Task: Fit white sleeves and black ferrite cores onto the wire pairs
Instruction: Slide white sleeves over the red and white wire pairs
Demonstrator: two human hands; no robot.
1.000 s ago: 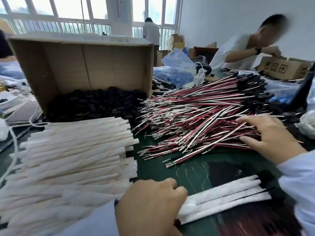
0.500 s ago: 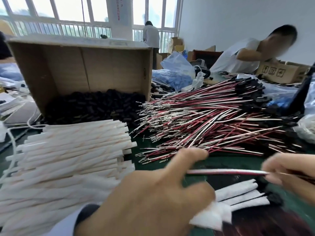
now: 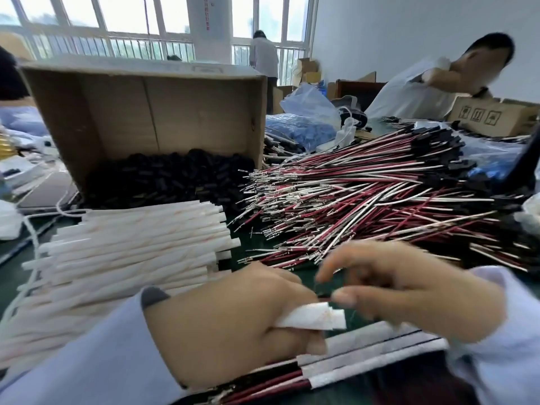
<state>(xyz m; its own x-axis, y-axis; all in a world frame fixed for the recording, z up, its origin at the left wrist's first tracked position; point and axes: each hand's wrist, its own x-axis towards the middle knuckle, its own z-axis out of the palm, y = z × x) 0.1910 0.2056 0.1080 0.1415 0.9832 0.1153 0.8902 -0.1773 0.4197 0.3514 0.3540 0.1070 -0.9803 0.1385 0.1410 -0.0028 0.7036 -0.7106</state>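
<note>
Sleeve stack: your spare white sleeves lie flat on the table at far left, long axes running left to right, cut ends toward the wires.
Core supply: the black ferrite cores are heaped in the tipped cardboard box behind that stack, well apart from both hands.
Left hand: your left hand has its grip clamped on the held sleeve, fingers curled round it, with the open end poking out to the right.
Sleeve axis: it runs roughly left to right, so the mouth faces your other hand.
Wire pair: only a short dark stub of the wire pair shows, just above the sleeve mouth and just left of your right thumb. Its tip does not look to be inside the mouth yet.
Right hand: your right hand is blurred. Thumb and forefinger are close together, and the grip seems to be pinching that wire pair.
Relation that matters: the wire tip lies right of and slightly above the mouth, so the coming move likely calls for lowering it a touch and feeding it leftward along the sleeve's axis.
Nearer hand: the right, since it carries the wire.
Wire pile: loose red and white wires fan out behind your right hand.
Finished pairs: sleeved pairs lie side by side under both hands.
</note>
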